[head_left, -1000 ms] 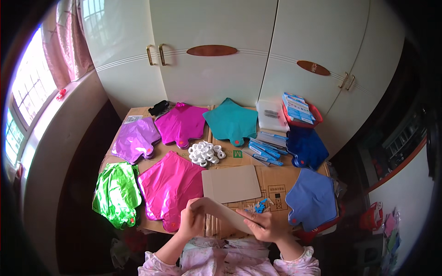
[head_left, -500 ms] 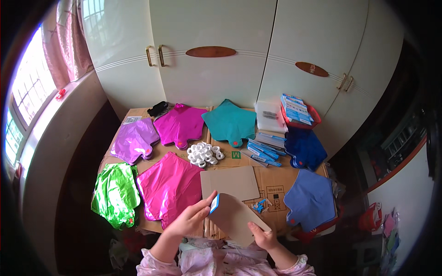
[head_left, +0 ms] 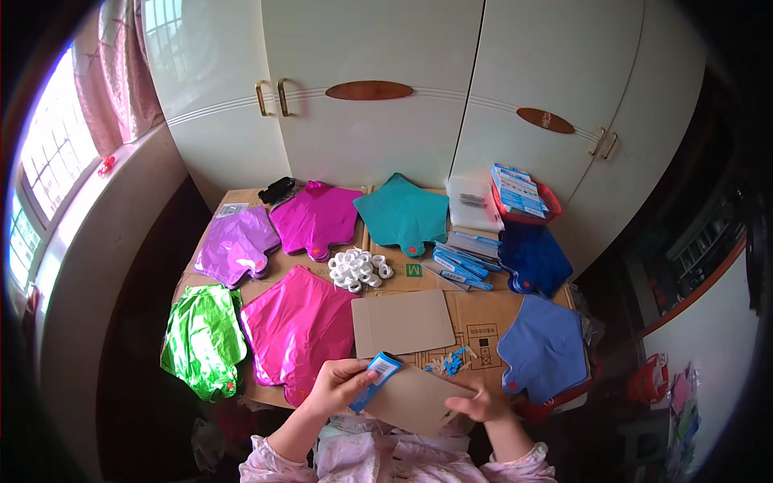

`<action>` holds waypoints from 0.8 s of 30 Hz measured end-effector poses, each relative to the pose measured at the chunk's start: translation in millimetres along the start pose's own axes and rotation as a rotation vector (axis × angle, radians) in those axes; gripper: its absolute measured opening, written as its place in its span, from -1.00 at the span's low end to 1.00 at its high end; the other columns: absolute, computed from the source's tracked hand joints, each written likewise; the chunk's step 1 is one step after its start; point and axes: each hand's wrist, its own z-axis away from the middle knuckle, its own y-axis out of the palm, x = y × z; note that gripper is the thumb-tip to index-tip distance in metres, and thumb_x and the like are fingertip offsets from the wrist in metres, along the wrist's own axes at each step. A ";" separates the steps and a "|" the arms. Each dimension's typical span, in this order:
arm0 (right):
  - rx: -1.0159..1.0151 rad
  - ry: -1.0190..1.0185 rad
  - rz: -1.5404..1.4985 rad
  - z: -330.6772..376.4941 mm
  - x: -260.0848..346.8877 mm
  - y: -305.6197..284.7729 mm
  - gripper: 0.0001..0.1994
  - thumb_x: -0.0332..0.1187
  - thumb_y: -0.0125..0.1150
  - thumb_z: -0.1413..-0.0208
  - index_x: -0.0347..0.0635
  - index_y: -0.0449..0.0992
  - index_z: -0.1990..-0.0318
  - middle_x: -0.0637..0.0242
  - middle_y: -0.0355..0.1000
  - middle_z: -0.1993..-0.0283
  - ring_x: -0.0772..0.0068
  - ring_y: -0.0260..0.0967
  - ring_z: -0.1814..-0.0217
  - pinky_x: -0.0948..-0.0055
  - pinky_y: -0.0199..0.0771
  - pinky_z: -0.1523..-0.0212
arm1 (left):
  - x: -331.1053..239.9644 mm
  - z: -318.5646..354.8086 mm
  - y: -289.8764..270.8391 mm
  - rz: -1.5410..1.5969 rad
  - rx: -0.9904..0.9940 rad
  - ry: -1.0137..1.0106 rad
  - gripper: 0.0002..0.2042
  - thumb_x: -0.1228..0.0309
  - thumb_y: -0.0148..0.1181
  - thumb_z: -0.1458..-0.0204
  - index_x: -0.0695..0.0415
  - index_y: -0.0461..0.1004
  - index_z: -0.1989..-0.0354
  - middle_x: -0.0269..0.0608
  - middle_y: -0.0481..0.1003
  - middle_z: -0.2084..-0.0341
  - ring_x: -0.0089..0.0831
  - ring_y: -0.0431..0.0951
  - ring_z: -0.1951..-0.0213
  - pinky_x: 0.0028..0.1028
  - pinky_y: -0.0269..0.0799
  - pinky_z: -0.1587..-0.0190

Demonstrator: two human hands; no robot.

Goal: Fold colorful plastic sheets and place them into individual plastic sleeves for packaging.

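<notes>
I hold a grey-brown cardboard sheet (head_left: 415, 396) low over the table's near edge. A blue printed strip (head_left: 377, 382) runs along its left end, with a white patch on it. My left hand (head_left: 338, 386) pinches that end, thumb over the blue strip. At the sheet's right end is my right hand (head_left: 481, 401), its thumb lying over the sheet; the other fingers are partly hidden. Just beyond lies another flat cardboard sheet (head_left: 403, 322). Small blue and pale pieces (head_left: 453, 361) form a loose heap close to my right hand.
Folded foil balloons surround the work: green (head_left: 201, 342), pink (head_left: 298, 326), purple (head_left: 236, 244), magenta (head_left: 316, 217), teal (head_left: 401, 211) and blue (head_left: 545, 346). White rings (head_left: 354, 270) are heaped centrally. Blue packets (head_left: 463, 264) and a red basket (head_left: 551, 208) sit back right. White cabinets (head_left: 370, 48) stand behind.
The sheet has come down and flattened, showing more of its blue strip. My right hand has shifted slightly right and up. More of the small pieces now show.
</notes>
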 end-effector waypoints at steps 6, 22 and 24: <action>-0.224 -0.303 0.622 -31.6 80.2 16.3 -0.65 -0.33 0.32 0.05 -0.25 0.47 0.10 0.24 0.50 0.21 0.34 0.46 0.15 0.42 0.41 0.10 | -10.2 -2.0 25.2 -0.562 0.102 0.441 -0.87 0.60 0.23 0.09 0.26 0.56 0.33 -0.19 0.42 0.68 -0.47 0.40 0.64 -0.49 0.26 0.56; -0.271 -0.359 0.627 -35.0 79.2 22.7 -0.92 -0.42 0.30 0.03 -0.21 0.53 0.45 0.30 0.45 0.55 0.41 0.42 0.52 0.50 0.34 0.52 | -20.9 11.2 23.8 -1.056 0.191 0.636 -0.76 0.37 0.25 0.07 0.15 0.36 0.66 -0.27 0.30 0.79 -0.30 0.36 0.73 -0.38 0.26 0.66; -0.259 -0.323 0.604 -34.8 78.5 21.6 -0.92 -0.42 0.30 0.03 -0.21 0.53 0.46 0.31 0.46 0.55 0.41 0.42 0.52 0.51 0.34 0.52 | -14.4 10.0 23.0 -0.982 0.178 0.656 -0.75 0.42 0.27 0.11 0.16 0.34 0.69 -0.25 0.28 0.81 -0.28 0.32 0.75 -0.36 0.21 0.67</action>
